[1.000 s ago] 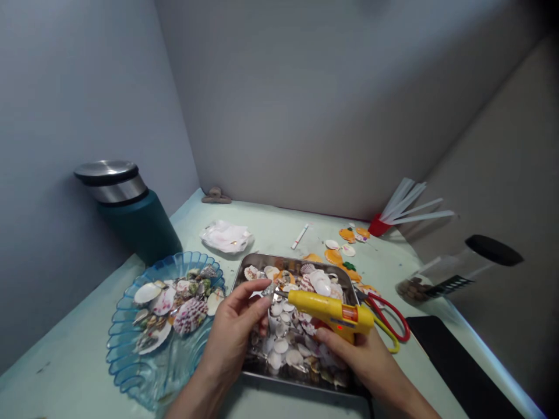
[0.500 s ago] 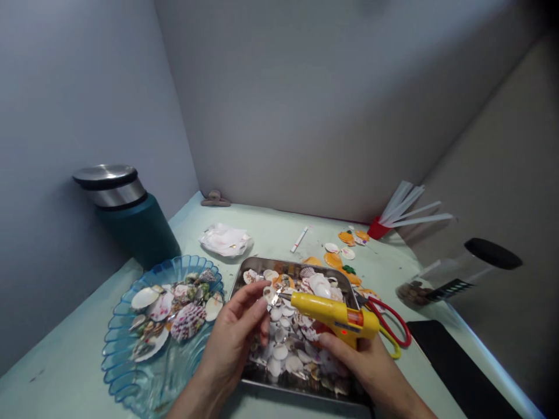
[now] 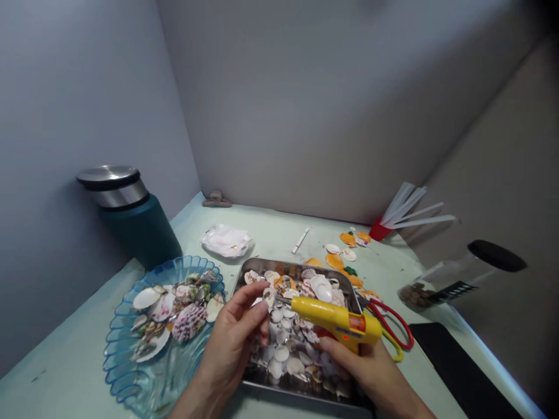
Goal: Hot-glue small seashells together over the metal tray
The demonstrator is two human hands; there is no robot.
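My right hand (image 3: 364,361) grips a yellow glue gun (image 3: 325,314), its metal nozzle pointing left and a small red light lit on its side. My left hand (image 3: 240,326) pinches a small pale shell (image 3: 270,297) between thumb and fingertips, right at the nozzle's tip. Whether the nozzle touches the shell I cannot tell. Both hands are above a metal tray (image 3: 301,392) full of loose shells, many of them small and white (image 3: 282,353).
Left stands a blue scalloped dish (image 3: 116,331) of shells, with a teal bottle (image 3: 135,227) behind. A plastic packet (image 3: 226,240), a marker (image 3: 300,240) and orange shells (image 3: 334,261) lie beyond the tray. Right are scissors (image 3: 404,326), a black phone (image 3: 458,366), a jar (image 3: 458,273) and a red cup (image 3: 379,229).
The hands stay almost in place. The shiny bit at the nozzle tip looks duller now, and the small shell there shows more plainly. The view has shifted very slightly.
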